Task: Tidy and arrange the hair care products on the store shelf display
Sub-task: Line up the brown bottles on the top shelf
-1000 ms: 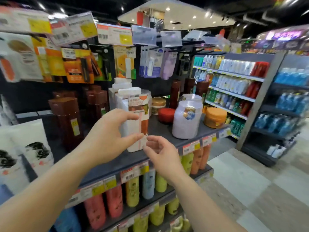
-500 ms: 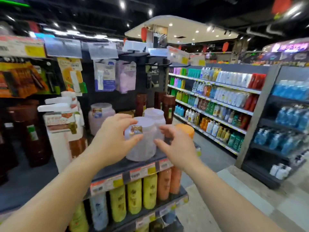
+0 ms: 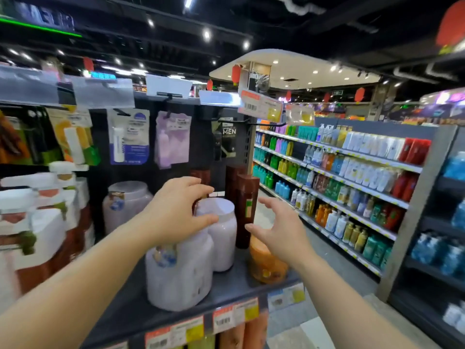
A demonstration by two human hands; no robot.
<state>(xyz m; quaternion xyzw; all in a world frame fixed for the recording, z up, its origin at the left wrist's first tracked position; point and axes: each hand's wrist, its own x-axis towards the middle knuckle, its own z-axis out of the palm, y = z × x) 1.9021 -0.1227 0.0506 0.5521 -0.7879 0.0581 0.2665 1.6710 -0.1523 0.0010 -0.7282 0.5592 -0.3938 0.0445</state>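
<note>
rear pale jar [image 3: 222, 230]: stands upright on the dark shelf [image 3: 241, 285], long axis vertical, round lid facing up, a little right of centre in the view
front pale jar [image 3: 178, 270]: at 7 o'clock from the rear one, touching or nearly touching it, nearer the shelf's front edge
brown bottle [image 3: 246, 210]: tall and upright at 2 o'clock from the rear jar, just beside it
orange tub [image 3: 266, 263]: low, at 4 o'clock from the rear jar, partly hidden behind the right wrist
left hand [image 3: 176, 212]: the nearer hand, at 9 o'clock from the rear jar, thumb low and fingers high, curved apart around the lid's left shoulder; it seems to touch the jar, though motion blur leaves the contact unsure
right hand [image 3: 279, 227]: at 3 o'clock from the jar, apart from it, with the brown bottle between; fingers spread and gripping nothing
what the move turns on: the jar sits between the two palms, so the right hand has to come in toward 9 o'clock past the bottle to bracket it
</note>
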